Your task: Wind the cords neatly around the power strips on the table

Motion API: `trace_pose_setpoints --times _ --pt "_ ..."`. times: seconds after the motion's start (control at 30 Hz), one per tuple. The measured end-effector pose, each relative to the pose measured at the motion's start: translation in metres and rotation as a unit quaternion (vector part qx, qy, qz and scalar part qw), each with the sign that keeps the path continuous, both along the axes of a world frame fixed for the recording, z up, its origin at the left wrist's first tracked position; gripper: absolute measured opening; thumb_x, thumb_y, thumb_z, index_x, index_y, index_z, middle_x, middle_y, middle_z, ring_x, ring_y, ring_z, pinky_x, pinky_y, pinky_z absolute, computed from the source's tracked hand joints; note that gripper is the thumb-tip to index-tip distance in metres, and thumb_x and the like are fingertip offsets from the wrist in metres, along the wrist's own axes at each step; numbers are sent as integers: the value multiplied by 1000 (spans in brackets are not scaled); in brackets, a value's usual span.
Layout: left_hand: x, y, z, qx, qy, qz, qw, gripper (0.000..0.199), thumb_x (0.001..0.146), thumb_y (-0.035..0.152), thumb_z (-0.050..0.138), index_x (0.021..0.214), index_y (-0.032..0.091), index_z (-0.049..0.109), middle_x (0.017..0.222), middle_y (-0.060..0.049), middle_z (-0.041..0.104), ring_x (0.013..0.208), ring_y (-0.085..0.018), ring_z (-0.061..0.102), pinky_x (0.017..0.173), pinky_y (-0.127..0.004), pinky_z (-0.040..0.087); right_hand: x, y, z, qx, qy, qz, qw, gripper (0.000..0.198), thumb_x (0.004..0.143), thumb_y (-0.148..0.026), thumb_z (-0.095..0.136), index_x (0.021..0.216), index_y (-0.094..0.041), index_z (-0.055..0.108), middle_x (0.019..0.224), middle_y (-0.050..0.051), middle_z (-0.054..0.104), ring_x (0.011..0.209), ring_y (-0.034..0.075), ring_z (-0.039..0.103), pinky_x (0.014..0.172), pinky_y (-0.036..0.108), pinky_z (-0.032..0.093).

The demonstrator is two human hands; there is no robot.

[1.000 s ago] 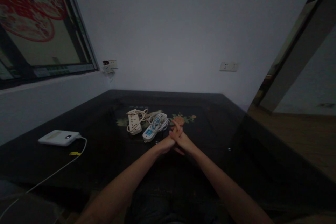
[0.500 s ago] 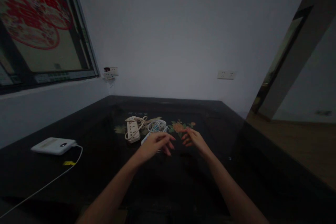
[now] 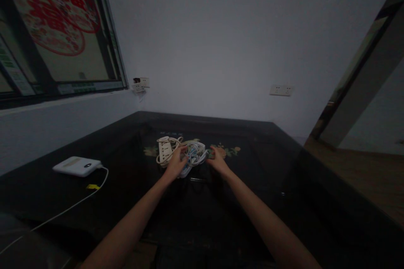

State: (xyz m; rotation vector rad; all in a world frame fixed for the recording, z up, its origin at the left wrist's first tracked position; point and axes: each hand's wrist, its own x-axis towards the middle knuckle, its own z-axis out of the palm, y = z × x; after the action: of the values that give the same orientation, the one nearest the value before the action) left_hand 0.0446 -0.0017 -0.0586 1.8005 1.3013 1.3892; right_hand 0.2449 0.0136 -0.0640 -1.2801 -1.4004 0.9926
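A bundle of coiled white cable (image 3: 198, 156) lies on a white and blue power strip (image 3: 185, 171) on the dark table. On its left side is my left hand (image 3: 175, 164), thumb and fingers apart, fingertips at the edge of the coils. Opposite, my right hand (image 3: 218, 162) is at the bundle's right edge, its thumb and fingers also spread. Whether the fingertips press on the cable is hard to tell. Just left of my left hand lies a beige power strip (image 3: 164, 151) wrapped in its own cord, partly hidden by that hand.
A white power bank (image 3: 77, 166) with a plugged-in white cable (image 3: 78, 204) lies at the left, near a yellow scrap (image 3: 93, 187). The glossy black table (image 3: 252, 214) reaches the wall, which carries a socket plate (image 3: 282, 90). A window (image 3: 63, 29) with red decorations is at left.
Both hands have moved forward from in front of the cords to either side of the white cable bundle. The view has shifted slightly left.
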Motion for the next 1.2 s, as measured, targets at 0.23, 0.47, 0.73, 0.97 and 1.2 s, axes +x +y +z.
trace_pose_setpoints --times 0.23,0.47,0.73,0.97,1.2 --pt "1 -5 -13 10 43 9 999 48 69 16 61 116 14 53 121 -13 52 123 -29 43 108 -48 28 -24 10 -20 42 -7 9 999 55 63 -7 61 115 -20 54 105 3 65 98 18 60 89 34 47" --pt "-4 6 -35 -61 12 5 998 55 74 23 63 125 13 45 132 -17 49 128 -30 43 108 -47 30 -22 15 -24 65 -14 29 997 23 72 -12 62 94 -19 62 90 1 68 91 19 62 87 37 48" --pt "-3 5 -41 -128 -27 -30 991 58 77 25 62 130 15 41 123 -14 59 116 -27 56 102 -45 39 -18 13 -24 82 -2 52 995 13 79 -22 63 91 -16 64 90 4 69 86 19 63 83 39 50" --pt "30 -19 -35 -136 -38 -73 987 63 79 20 59 135 13 33 133 -17 52 122 -25 51 107 -45 33 8 -6 -19 88 24 69 993 18 68 -25 66 85 -20 65 83 4 71 85 24 63 86 41 48" --pt "84 -71 -20 -148 -41 -231 961 68 80 28 60 140 16 28 142 -17 42 130 -26 42 111 -46 28 82 -35 -13 66 49 104 991 31 65 -46 68 76 -17 60 73 4 66 69 19 61 70 34 50"
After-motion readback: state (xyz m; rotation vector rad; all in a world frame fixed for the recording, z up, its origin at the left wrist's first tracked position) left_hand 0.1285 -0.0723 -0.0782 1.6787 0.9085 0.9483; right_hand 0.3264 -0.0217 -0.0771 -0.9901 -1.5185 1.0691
